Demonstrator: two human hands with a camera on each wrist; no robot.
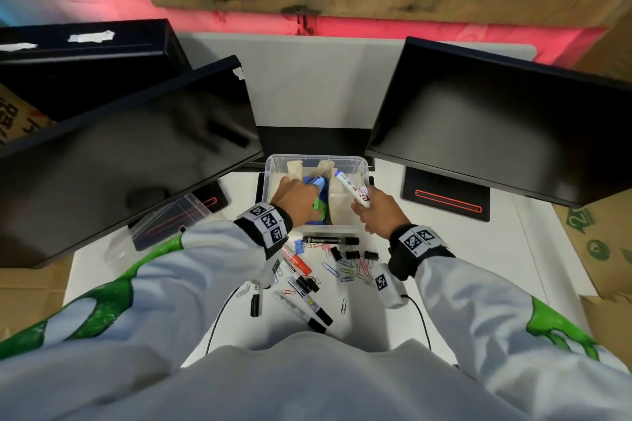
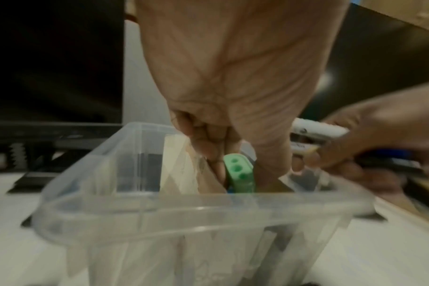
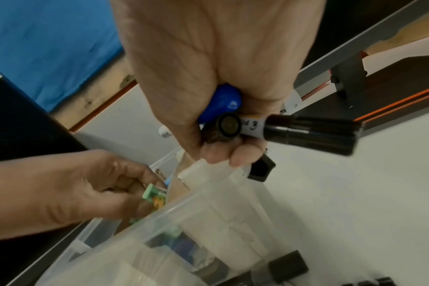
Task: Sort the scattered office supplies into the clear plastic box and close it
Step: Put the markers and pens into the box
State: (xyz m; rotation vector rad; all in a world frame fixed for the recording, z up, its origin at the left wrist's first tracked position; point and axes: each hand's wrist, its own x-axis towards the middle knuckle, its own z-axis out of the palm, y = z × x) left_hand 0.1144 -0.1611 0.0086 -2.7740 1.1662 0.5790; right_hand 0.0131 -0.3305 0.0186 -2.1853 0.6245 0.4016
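While the left hand (image 1: 297,196) reaches into the clear plastic box (image 1: 363,165) with its fingers curled round a green piece (image 2: 239,172), the right hand (image 1: 378,212) beside it clasps a bundle of markers (image 1: 353,192) above the box's right half. Below both wrists, more markers (image 1: 330,240), binder clips (image 1: 352,255) and paper clips (image 1: 345,272) lie scattered on the white bench (image 1: 533,249).

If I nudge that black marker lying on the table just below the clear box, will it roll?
The black marker would probably roll: its barrel looks round and the white table looks smooth. It seems rigid and light, so a slight sideways push should move it.
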